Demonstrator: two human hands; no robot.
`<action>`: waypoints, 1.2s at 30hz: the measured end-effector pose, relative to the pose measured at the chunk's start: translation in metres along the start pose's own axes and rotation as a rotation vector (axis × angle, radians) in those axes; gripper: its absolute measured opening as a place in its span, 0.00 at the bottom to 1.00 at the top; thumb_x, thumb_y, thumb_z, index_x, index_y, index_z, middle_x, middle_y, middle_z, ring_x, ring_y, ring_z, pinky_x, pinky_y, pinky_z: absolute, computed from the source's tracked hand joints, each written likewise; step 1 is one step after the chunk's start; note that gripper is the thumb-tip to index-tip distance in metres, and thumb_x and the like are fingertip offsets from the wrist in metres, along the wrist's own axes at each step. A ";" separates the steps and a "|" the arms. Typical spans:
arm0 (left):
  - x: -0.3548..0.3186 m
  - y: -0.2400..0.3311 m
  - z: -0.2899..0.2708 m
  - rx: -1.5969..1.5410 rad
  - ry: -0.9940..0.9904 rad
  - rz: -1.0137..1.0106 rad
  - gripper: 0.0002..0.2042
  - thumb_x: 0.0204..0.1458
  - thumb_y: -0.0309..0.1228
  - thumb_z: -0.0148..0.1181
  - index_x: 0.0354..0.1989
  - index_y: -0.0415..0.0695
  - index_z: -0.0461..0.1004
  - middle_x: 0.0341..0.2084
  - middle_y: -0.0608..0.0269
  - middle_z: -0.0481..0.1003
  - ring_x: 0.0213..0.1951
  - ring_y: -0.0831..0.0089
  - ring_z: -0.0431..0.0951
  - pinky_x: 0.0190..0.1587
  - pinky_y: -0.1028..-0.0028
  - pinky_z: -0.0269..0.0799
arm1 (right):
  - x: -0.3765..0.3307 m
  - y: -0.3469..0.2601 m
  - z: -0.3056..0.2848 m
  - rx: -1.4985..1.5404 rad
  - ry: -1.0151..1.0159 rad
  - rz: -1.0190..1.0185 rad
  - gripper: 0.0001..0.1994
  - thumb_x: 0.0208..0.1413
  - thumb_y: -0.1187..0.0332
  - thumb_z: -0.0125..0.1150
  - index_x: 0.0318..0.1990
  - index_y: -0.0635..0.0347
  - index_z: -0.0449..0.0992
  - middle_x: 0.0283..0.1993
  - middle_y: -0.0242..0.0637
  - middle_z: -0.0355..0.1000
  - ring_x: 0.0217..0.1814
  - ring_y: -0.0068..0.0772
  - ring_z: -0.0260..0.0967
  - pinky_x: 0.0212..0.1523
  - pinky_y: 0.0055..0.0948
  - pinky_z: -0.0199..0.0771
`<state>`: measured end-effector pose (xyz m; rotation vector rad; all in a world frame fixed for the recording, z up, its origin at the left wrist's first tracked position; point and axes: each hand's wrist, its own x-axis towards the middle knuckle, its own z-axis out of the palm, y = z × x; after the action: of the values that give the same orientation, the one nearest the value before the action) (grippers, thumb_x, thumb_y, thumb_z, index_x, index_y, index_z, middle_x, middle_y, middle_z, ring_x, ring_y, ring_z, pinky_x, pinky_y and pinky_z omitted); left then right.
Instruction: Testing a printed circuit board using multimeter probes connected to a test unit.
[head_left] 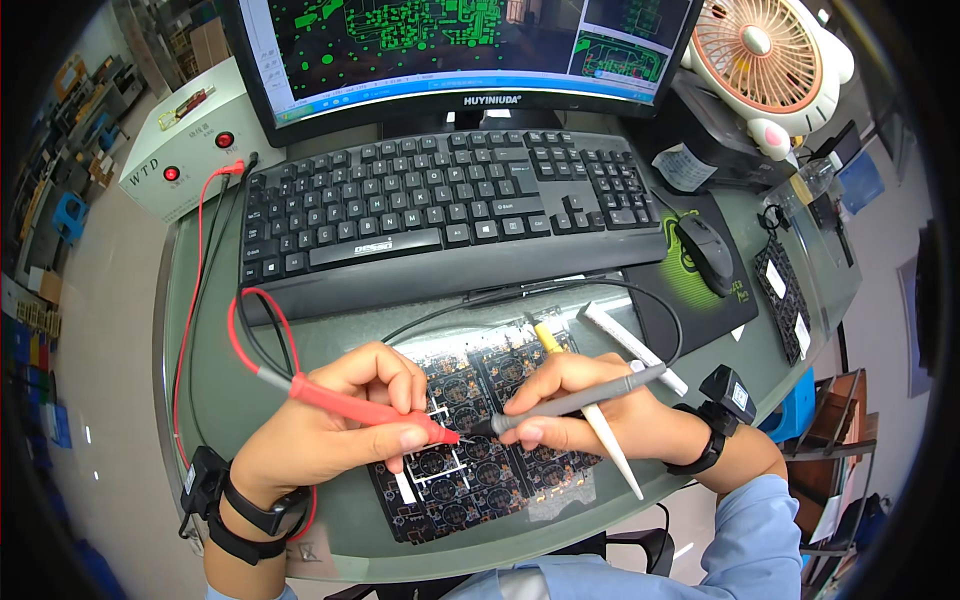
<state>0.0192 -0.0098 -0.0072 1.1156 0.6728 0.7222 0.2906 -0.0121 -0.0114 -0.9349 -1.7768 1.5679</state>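
My left hand (pixel 345 410) is closed around a red test probe (pixel 370 408), its tip pointing down and right. In my right hand (pixel 590 400) is a grey-and-black test probe (pixel 570 401), pinched and pointing left. The two tips nearly meet above a black circuit board panel (pixel 440 515) with rows of round patterns; whether they touch it I cannot tell. Also tucked through my right fingers is a slim white stick (pixel 612 450) with a yellow collar and dark tip. A narrow white strip lies on the panel by my left fingers.
A black keyboard (pixel 440 245) stands beyond the board, below a monitor (pixel 470 112). At left is a grey metal box (pixel 195 145) with the probe leads plugged in. A white marker (pixel 635 350), a mouse (pixel 706 255) and a fan (pixel 757 45) are to the right.
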 end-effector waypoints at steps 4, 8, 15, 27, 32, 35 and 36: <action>0.001 -0.001 0.003 -0.002 0.052 -0.055 0.10 0.55 0.25 0.62 0.34 0.41 0.63 0.34 0.61 0.68 0.29 0.84 0.71 0.30 0.83 0.71 | -0.002 -0.003 -0.003 -0.041 -0.085 0.014 0.09 0.57 0.65 0.65 0.37 0.61 0.76 0.31 0.33 0.77 0.34 0.21 0.75 0.33 0.24 0.73; 0.000 -0.007 0.001 0.017 0.002 -0.003 0.11 0.55 0.25 0.62 0.34 0.41 0.63 0.34 0.62 0.67 0.30 0.84 0.71 0.30 0.82 0.71 | -0.004 -0.004 -0.003 -0.077 -0.089 0.008 0.08 0.56 0.66 0.64 0.33 0.60 0.74 0.27 0.31 0.75 0.28 0.19 0.73 0.27 0.23 0.70; -0.001 -0.012 0.001 0.121 -0.016 -0.039 0.11 0.53 0.24 0.62 0.37 0.41 0.64 0.33 0.66 0.67 0.36 0.83 0.71 0.38 0.80 0.69 | -0.004 -0.002 0.001 -0.118 -0.032 -0.034 0.08 0.55 0.66 0.66 0.33 0.59 0.74 0.25 0.30 0.73 0.25 0.20 0.70 0.26 0.22 0.68; 0.001 -0.008 0.000 0.243 -0.144 -0.138 0.21 0.54 0.25 0.59 0.57 0.39 0.64 0.39 0.63 0.73 0.38 0.81 0.73 0.41 0.78 0.70 | 0.001 -0.017 0.010 0.036 -0.015 0.014 0.20 0.63 0.66 0.55 0.60 0.60 0.61 0.41 0.40 0.76 0.40 0.31 0.76 0.41 0.29 0.74; -0.003 -0.003 0.004 0.017 0.073 -0.102 0.09 0.54 0.25 0.59 0.38 0.40 0.65 0.36 0.63 0.70 0.38 0.80 0.73 0.42 0.75 0.72 | -0.010 -0.011 0.001 -0.330 -0.068 -0.334 0.18 0.62 0.62 0.53 0.54 0.66 0.72 0.33 0.40 0.70 0.32 0.37 0.71 0.35 0.33 0.72; 0.000 -0.003 0.005 0.040 0.045 -0.090 0.08 0.53 0.23 0.58 0.35 0.41 0.63 0.36 0.62 0.69 0.37 0.78 0.72 0.41 0.75 0.71 | -0.012 -0.010 0.011 -0.310 -0.107 -0.353 0.16 0.52 0.78 0.57 0.50 0.68 0.73 0.32 0.43 0.69 0.29 0.40 0.69 0.30 0.33 0.71; -0.001 -0.004 0.005 0.073 0.027 -0.082 0.08 0.53 0.23 0.58 0.34 0.41 0.63 0.35 0.63 0.69 0.37 0.78 0.71 0.41 0.75 0.70 | -0.012 -0.009 0.014 -0.309 -0.112 -0.353 0.16 0.52 0.78 0.57 0.50 0.68 0.73 0.32 0.43 0.69 0.29 0.40 0.69 0.30 0.33 0.71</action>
<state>0.0231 -0.0142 -0.0092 1.1398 0.7687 0.6485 0.2849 -0.0306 -0.0041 -0.6283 -2.1679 1.1643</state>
